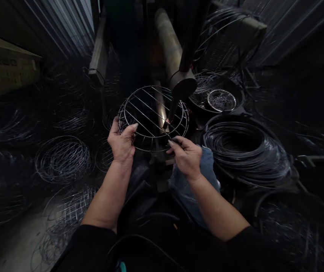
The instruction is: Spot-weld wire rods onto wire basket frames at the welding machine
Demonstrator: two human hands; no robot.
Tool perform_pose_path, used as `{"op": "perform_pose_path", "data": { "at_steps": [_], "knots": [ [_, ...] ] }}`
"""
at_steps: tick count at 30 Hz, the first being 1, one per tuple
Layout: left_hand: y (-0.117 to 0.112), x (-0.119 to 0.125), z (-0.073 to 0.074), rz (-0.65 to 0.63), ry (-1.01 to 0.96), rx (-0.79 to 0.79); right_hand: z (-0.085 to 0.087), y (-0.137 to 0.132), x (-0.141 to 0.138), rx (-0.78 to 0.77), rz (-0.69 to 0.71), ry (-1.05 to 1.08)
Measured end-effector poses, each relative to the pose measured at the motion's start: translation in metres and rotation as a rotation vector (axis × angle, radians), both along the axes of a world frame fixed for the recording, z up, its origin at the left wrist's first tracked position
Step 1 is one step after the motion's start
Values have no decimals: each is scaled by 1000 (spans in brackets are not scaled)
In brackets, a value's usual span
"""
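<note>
A round wire rack (pixel 139 122), made of two rings with parallel crossbars, is held nearly level under the spot welder. My left hand (pixel 122 141) grips its left rim, thumb on top and fingers beneath. At the near right rim, the thumb and fingers of my right hand (pixel 185 154) are pinched together on the wire. Between my hands, the welder's upper electrode (pixel 172 113) comes down inside the rack's outline, near the right ends of the crossbars. A lower metal rod (pixel 160 104) shows through the rack, with a small bright spot where the two meet.
On the right lies a large coil of wire (pixel 244 151) in a dark tub. Behind it, a round dish (pixel 221 100) holds small wire pieces. Finished-looking wire racks (pixel 63 159) are piled on the left. Blue cloth (pixel 197 185) lies below my right hand.
</note>
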State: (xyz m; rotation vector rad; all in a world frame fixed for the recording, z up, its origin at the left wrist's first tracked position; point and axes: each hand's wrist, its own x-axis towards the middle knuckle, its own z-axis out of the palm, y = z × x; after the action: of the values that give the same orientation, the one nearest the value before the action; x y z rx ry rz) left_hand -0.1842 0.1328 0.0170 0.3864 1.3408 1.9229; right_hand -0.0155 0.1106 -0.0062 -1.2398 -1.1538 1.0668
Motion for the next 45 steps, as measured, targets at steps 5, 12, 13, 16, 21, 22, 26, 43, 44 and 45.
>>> {"op": "perform_pose_path", "data": {
  "at_steps": [5, 12, 13, 16, 21, 22, 26, 43, 44, 45],
  "knots": [
    [3, 0, 3, -9, -24, -16, -9, 0, -3, 149, -85, 50],
    [7, 0, 1, -9, 16, -14, 0, 9, -4, -106, 38, 254],
    [7, 0, 0, -7, 13, -21, 3, 10, -3, -158, 54, 317],
    [8, 0, -2, -3, 6, -31, 10, 12, -2, -256, 87, 405],
    [6, 0, -3, -12, 3, -22, 17, 12, 1, -304, 78, 413],
    [6, 0, -3, -11, 3, -20, 18, 11, 1, -305, 78, 407],
    [4, 1, -1, -8, 5, -5, 19, 11, -2, -270, 75, 356],
    [14, 0, -2, -9, 8, 14, -6, 13, -7, 13, -103, 138],
    [14, 0, -2, -9, 8, 15, -7, 13, -7, 22, -100, 137],
    [15, 0, -2, -9, 9, 16, -7, 13, -7, 16, -86, 147]
  ]
}}
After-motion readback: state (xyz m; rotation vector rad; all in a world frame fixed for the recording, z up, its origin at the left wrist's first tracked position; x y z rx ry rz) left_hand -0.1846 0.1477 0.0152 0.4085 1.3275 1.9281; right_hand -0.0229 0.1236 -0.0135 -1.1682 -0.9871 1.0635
